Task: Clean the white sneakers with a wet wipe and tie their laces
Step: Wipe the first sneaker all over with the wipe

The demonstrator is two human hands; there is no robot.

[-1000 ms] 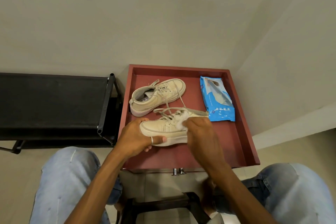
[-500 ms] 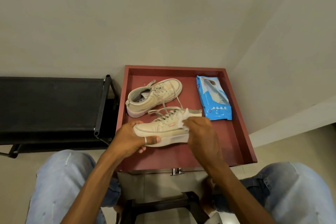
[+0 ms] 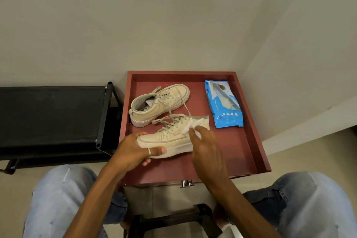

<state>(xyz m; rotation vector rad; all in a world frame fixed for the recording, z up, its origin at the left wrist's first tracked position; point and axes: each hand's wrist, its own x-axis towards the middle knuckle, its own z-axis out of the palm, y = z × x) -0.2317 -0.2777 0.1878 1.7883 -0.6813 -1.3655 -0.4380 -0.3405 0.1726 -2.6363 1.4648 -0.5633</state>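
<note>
Two off-white sneakers lie on a dark red tray-top table (image 3: 247, 152). The near sneaker (image 3: 170, 139) has its toe pointing left, and my left hand (image 3: 135, 150) grips that toe end, thumb across the sole's side. My right hand (image 3: 206, 147) presses a crumpled white wet wipe (image 3: 190, 124) against the near sneaker's upper, by the laces and heel. The far sneaker (image 3: 158, 104) rests behind it, toe to the upper right, its loose laces trailing over the near one.
A blue pack of wet wipes (image 3: 224, 104) lies at the tray's right side. A black shoe rack (image 3: 54, 120) stands to the left. Beige walls close in behind and to the right. My knees in light jeans (image 3: 61, 201) flank a dark stool below.
My right hand has slid the wipe along the near sneaker's upper, from the laces toward the heel side. The left hand keeps its hold on the toe.
</note>
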